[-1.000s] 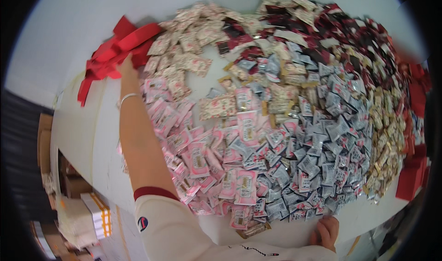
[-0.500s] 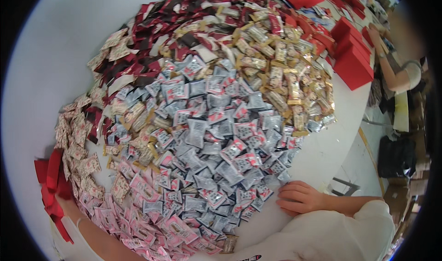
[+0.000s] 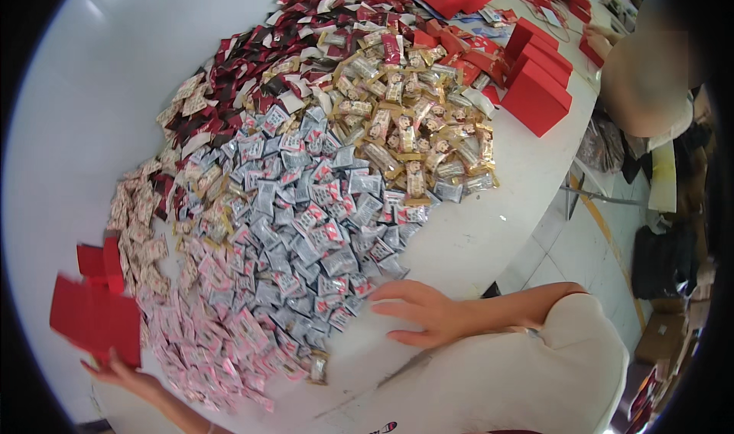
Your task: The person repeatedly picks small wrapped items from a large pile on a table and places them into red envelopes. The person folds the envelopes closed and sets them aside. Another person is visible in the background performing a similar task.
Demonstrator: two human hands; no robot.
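At the table's left edge my left hand (image 3: 116, 374) holds a red box (image 3: 98, 319) by its lower edge, and the box looks slightly blurred. Another red box (image 3: 103, 264) lies just behind it, partly covered. My right hand (image 3: 420, 312) is spread over the white table at the near right side of a big heap of small wrapped packets, fingers apart and holding nothing. Grey-and-pink packets (image 3: 306, 235) are nearest its fingertips. Pink packets (image 3: 229, 342) lie between my two hands, and cream patterned packets (image 3: 138, 212) spread beside the left one.
Gold-wrapped bars (image 3: 413, 128) and dark red packets (image 3: 252, 52) fill the far part of the heap. Open red boxes (image 3: 535, 86) stand at the far right, near a person (image 3: 646, 82) at work. Cartons (image 3: 665, 331) and a black bag (image 3: 664, 262) are beyond the table's right edge.
My left hand has brought a red box up into fuller view at the left. My right hand has shifted left along the heap and spread its fingers. The whole view has shifted too.
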